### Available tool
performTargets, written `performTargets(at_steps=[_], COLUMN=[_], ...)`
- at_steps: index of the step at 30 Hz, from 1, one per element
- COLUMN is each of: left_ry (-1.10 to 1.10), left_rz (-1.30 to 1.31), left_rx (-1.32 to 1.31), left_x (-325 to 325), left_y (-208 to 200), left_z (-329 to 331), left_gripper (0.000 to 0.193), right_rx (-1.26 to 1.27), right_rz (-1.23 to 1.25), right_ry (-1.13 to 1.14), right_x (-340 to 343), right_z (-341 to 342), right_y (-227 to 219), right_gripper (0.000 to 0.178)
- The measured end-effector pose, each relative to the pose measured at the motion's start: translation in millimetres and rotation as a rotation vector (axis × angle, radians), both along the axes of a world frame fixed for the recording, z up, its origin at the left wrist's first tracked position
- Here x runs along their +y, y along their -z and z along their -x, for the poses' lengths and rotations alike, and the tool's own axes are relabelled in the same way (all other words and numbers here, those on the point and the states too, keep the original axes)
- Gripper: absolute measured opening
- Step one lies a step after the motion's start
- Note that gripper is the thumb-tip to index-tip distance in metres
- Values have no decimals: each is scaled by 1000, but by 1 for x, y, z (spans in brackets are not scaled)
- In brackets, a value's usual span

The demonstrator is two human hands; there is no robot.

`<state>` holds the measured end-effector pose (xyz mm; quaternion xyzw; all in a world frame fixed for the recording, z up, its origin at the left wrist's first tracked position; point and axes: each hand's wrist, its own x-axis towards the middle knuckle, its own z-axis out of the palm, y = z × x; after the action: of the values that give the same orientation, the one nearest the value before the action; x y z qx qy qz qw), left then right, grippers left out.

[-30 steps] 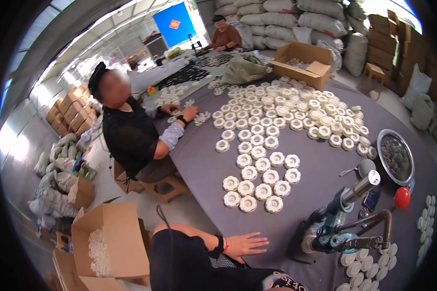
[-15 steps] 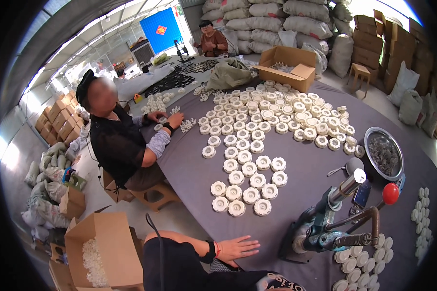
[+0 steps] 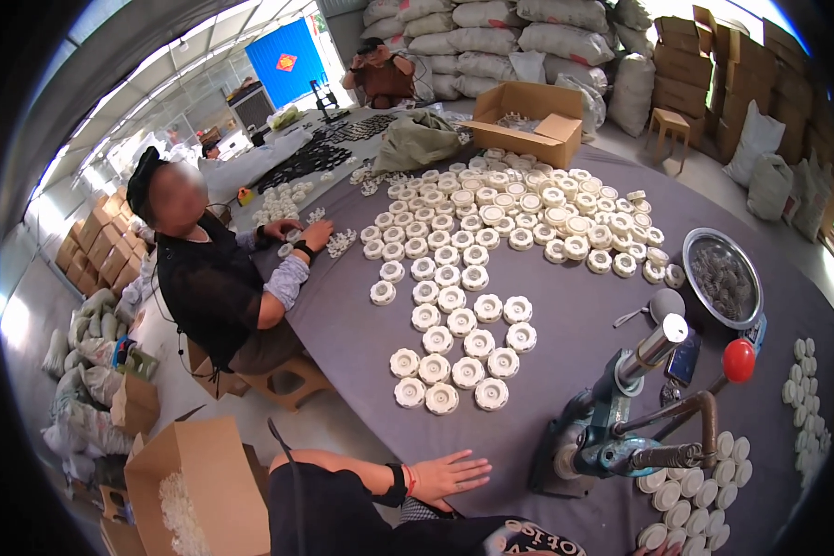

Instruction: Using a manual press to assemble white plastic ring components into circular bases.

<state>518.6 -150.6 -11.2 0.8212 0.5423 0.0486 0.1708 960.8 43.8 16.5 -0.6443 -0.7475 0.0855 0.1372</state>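
Note:
My left hand (image 3: 449, 475) lies flat on the grey tablecloth (image 3: 343, 347), fingers stretched out, palm down, holding nothing. Ahead of it are several rows of white round scalloped plastic knobs (image 3: 440, 399), which join a large heap farther back. To its right stands a green hand-lever press (image 3: 612, 435) with a red ball on its handle. Only a little of my right hand (image 3: 660, 550) shows at the bottom edge, beside white round discs (image 3: 676, 515) right of the press. Its fingers are mostly cut off, so its grip is hidden.
A metal bowl of springs (image 3: 723, 278) and a phone (image 3: 683, 357) lie beyond the press. More discs (image 3: 800, 389) line the right edge. A co-worker (image 3: 222, 278) handles small parts at left. Open cartons (image 3: 528, 125) stand on the table and at lower left; another person (image 3: 385, 79) sits far back.
The whole view has shifted slightly, moving the scene left. Part of my right hand has come in at the bottom edge. The far person has raised both hands to the head. My left hand stays flat.

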Motion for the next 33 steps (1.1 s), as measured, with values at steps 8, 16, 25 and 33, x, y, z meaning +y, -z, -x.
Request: performTargets(at_steps=[8, 16, 25, 33], left_ry=[-27, -30, -33, -4], left_rz=[5, 1, 22, -8], left_rx=[-4, -20, -13, -19], left_x=[0, 0, -2, 2], left_y=[-1, 3, 2, 2], left_z=[0, -1, 0, -1], left_gripper=[101, 102, 100, 101], right_rx=[-323, -268, -340, -274], right_rz=[-157, -305, -359, -406], right_ry=[24, -35, -24, -1], right_x=[1, 5, 4, 2], right_z=[9, -11, -17, -10], right_y=[-9, 21, 38, 23], right_gripper=[47, 49, 50, 49])
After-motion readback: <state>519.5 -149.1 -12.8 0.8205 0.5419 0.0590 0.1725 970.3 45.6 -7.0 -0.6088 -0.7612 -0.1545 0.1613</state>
